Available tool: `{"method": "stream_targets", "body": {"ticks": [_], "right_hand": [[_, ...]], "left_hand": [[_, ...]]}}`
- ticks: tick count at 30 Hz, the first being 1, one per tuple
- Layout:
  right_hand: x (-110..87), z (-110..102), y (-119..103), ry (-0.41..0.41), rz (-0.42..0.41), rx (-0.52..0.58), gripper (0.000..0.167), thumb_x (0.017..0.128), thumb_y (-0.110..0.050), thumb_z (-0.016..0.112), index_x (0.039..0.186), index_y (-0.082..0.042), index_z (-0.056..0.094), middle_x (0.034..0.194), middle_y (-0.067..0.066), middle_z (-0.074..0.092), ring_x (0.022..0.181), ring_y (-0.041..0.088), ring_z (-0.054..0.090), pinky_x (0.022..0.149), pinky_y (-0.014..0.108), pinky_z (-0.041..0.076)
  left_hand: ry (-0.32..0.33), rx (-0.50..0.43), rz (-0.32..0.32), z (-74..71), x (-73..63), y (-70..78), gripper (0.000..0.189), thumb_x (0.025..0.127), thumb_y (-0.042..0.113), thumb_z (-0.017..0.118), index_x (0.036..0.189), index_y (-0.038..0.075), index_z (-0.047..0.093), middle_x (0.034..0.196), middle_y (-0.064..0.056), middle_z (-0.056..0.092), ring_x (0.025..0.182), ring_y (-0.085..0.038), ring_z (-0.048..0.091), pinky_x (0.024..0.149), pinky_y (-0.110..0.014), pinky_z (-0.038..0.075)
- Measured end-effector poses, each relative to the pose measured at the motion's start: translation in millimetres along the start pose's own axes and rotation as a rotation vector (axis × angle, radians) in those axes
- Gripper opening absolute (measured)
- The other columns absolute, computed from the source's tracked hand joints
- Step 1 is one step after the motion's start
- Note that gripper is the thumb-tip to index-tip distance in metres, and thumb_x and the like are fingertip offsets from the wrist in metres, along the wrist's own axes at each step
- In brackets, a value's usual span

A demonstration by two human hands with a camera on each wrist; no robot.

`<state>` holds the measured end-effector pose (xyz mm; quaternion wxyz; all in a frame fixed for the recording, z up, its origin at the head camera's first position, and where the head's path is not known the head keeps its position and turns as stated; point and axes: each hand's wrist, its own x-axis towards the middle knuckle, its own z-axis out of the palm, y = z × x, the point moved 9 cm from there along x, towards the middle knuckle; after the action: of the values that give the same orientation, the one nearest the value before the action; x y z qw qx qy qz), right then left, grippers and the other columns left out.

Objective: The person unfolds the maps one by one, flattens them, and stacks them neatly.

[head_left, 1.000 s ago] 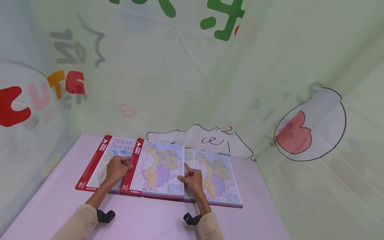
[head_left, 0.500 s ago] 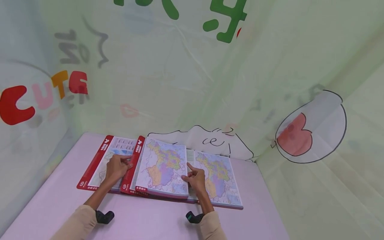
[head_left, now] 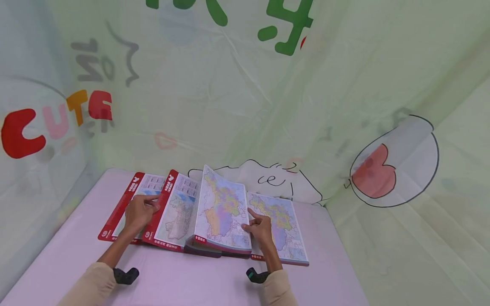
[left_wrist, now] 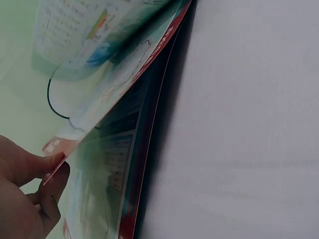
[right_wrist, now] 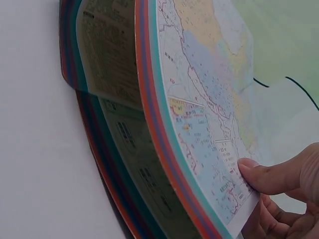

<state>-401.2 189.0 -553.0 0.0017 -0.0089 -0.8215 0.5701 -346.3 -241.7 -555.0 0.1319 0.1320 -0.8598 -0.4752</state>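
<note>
A folding map sheet (head_left: 222, 212) is held up in both hands over the table. Its right panel carries a pastel-coloured map, and its red-edged left panel (head_left: 179, 214) a relief map; the two stand apart with a fold between them. My left hand (head_left: 138, 212) pinches the red left edge between thumb and fingers, as the left wrist view confirms on the panel corner (left_wrist: 62, 147). My right hand (head_left: 261, 229) pinches the right edge, thumb on the printed face (right_wrist: 214, 124). Beneath lies a similar spread map (head_left: 285, 238), partly covered by the held one.
The table (head_left: 183, 280) has a pale pink-lilac cover. Pale green curtains (head_left: 229, 106) with printed letters and drawings enclose its back and sides. A dark wrist device (head_left: 126, 276) sits on the left wrist, another (head_left: 257, 276) on the right.
The held map has been pulled wider: its right panel moved right and tilted up with the right hand, the left edge shifted left with the left hand, and the relief-map panel came into view.
</note>
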Motion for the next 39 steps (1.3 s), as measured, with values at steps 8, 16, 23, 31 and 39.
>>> {"method": "stream_targets", "body": {"ticks": [8, 16, 23, 31, 39], "right_hand": [[-5.8, -23, 0, 0.059, 0.051, -0.045, 0.063, 0.088, 0.011, 0.083, 0.147, -0.003, 0.065, 0.073, 0.003, 0.058, 0.066, 0.012, 0.047, 0.056, 0.021, 0.04], [-14.7, -51, -4, 0.162, 0.118, -0.061, 0.061, 0.09, 0.012, 0.078, 0.149, 0.001, 0.062, 0.108, 0.032, 0.071, 0.078, 0.021, 0.067, 0.063, 0.024, 0.056], [-13.9, -67, 5, 0.272, 0.137, -0.2, 0.06, 0.09, 0.006, 0.075, 0.148, -0.005, 0.065, 0.136, 0.038, 0.067, 0.11, 0.041, 0.068, 0.073, 0.027, 0.049], [-17.5, -80, 5, 0.353, 0.084, -0.21, 0.058, 0.088, 0.008, 0.072, 0.145, 0.0, 0.066, 0.117, 0.039, 0.073, 0.09, 0.035, 0.069, 0.064, 0.026, 0.046], [-22.9, -110, 14, 0.51, 0.041, -0.284, 0.061, 0.079, 0.014, 0.062, 0.138, 0.004, 0.07, 0.107, 0.04, 0.076, 0.074, 0.035, 0.07, 0.061, 0.03, 0.042]], "left_hand": [[0.048, -0.006, -0.074, -14.5, -0.6, -22.0, 0.044, 0.103, 0.012, 0.072, 0.145, 0.0, 0.068, 0.121, -0.03, 0.076, 0.099, -0.041, 0.073, 0.071, -0.034, 0.052], [0.099, 0.007, -0.076, -35.5, 6.5, -29.9, 0.044, 0.102, 0.012, 0.075, 0.143, -0.002, 0.068, 0.119, -0.034, 0.075, 0.104, -0.048, 0.073, 0.075, -0.04, 0.048], [0.116, 0.028, -0.074, -53.2, 11.2, -40.9, 0.043, 0.102, 0.011, 0.073, 0.143, -0.002, 0.068, 0.115, -0.033, 0.075, 0.099, -0.044, 0.07, 0.078, -0.043, 0.043], [0.112, 0.052, -0.088, -64.1, 16.1, -52.0, 0.042, 0.104, 0.009, 0.071, 0.143, -0.006, 0.066, 0.12, -0.037, 0.074, 0.11, -0.051, 0.07, 0.083, -0.048, 0.046], [0.101, 0.071, -0.127, -71.1, 21.1, -60.1, 0.042, 0.104, 0.01, 0.07, 0.141, -0.01, 0.064, 0.126, -0.039, 0.072, 0.116, -0.056, 0.067, 0.09, -0.059, 0.049]]}}
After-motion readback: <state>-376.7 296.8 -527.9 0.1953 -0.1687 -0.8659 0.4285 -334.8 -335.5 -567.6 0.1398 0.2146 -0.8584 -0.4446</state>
